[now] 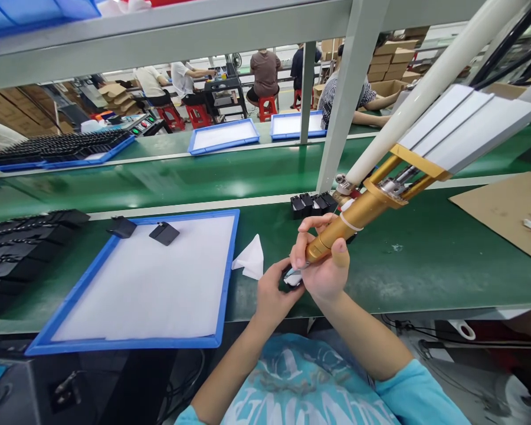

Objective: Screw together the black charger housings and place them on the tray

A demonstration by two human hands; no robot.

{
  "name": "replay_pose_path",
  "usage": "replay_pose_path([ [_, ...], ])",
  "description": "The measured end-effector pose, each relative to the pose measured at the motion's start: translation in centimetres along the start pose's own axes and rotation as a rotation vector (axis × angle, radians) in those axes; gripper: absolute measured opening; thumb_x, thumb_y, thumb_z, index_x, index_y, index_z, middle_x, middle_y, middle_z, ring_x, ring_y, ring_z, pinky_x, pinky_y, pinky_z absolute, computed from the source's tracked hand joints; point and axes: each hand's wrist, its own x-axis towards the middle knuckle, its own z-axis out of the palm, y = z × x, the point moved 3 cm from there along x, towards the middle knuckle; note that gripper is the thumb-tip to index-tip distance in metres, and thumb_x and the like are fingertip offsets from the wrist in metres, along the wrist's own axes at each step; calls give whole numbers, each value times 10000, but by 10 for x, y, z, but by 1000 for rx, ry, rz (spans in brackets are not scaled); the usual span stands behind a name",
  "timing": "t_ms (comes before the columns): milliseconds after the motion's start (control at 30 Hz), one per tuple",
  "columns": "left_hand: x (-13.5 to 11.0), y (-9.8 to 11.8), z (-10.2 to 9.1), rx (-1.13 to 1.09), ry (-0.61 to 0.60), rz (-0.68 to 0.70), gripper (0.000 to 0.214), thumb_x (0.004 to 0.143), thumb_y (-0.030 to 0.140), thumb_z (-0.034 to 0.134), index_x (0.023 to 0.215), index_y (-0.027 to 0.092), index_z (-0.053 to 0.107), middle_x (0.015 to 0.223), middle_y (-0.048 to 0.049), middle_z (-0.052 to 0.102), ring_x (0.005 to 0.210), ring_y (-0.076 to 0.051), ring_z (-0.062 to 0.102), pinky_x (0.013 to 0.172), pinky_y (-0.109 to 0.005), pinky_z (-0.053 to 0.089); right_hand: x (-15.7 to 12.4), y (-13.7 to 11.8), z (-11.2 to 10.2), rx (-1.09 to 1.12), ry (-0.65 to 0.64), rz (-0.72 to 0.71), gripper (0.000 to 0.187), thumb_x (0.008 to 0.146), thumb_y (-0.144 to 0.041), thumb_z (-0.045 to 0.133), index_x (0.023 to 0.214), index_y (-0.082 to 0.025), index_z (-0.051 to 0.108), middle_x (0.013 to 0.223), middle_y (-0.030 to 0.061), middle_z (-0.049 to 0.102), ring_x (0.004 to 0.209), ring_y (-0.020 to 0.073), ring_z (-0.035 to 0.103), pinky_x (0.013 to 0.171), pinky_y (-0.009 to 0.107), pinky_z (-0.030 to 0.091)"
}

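My right hand [323, 260] is wrapped round the gold barrel of a hanging power screwdriver [358, 215], its tip pointing down and left. My left hand [272, 295] is closed on a small black-and-white part [292, 277] held right under the tool's tip, above the front edge of the green bench. A white cloth or paper scrap [251, 260] lies just left of my hands.
A blue-rimmed white tray [228, 265] at the left holds two black parts [164, 233]. Several black parts [312, 203] sit behind my hands, with stacked black trays [22, 248] far left and cardboard [504, 206] right. A grey post [343, 106] rises ahead. People sit at benches beyond.
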Motion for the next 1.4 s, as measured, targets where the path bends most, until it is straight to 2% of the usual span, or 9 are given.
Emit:
replay_pose_path([
  [433,7,-21,-9,-56,-267,-152,390,789,311,686,1137,188,558,1055,-66,682,944,-215,647,854,-344,506,10,3,-13,1,19,-41,390,820,-580,504,1101,-312,474,919,-18,533,424,58,460,341,236,392],
  [600,6,-37,-11,-168,-482,-178,440,775,100,555,1190,244,572,1217,-48,634,1135,-227,586,1011,-392,433,19,1,-25,-8,17,-69,403,826,-568,514,1135,-310,505,913,-16,555,425,64,470,344,236,391],
  [700,-1,-36,-9,-130,-367,-132,615,724,28,481,1295,258,497,1411,-67,471,1329,-241,418,1096,-428,349,26,1,-33,-55,26,-66,421,818,-583,520,1140,-312,503,904,-22,552,421,62,469,352,239,398],
  [800,-13,-31,1,47,-217,-103,736,744,150,621,1416,262,343,1436,-119,367,1343,-293,367,1065,-474,375,34,0,-41,-95,19,-69,407,809,-586,533,1106,-310,498,901,-26,548,421,59,465,361,238,398],
  [900,-21,-32,10,165,-131,-131,863,707,346,764,1429,246,303,1310,-138,427,1194,-297,490,948,-453,469,41,0,-49,-122,11,-80,400,806,-585,538,1088,-305,493,895,-27,545,425,60,468,366,237,395],
  [1033,-22,-40,6,195,-79,-111,675,812,288,679,1391,239,336,1092,-76,571,973,-210,592,860,-368,505,46,-3,-61,-141,30,-113,381,808,-570,542,1063,-290,503,897,-23,546,430,58,473,374,235,396],
  [1200,-16,-34,4,301,-32,-73,766,795,338,692,1427,220,276,1278,-136,500,1113,-266,536,937,-439,471,47,-5,-68,-166,54,-109,379,800,-563,556,1052,-288,492,895,-26,544,427,55,475,374,234,401],
  [1300,-9,-27,17,387,14,-48,944,696,470,775,1437,187,263,1217,-156,474,1127,-318,501,931,-497,461,46,-5,-68,-177,60,-95,404,787,-579,567,1058,-291,479,885,-29,542,420,56,475,370,235,403],
  [1400,-3,-28,23,352,13,-30,802,785,378,709,1429,186,271,1090,-116,505,992,-256,548,851,-423,499,46,-5,-68,-181,62,-99,400,789,-572,575,1063,-297,478,885,-29,548,423,60,483,371,237,405],
])
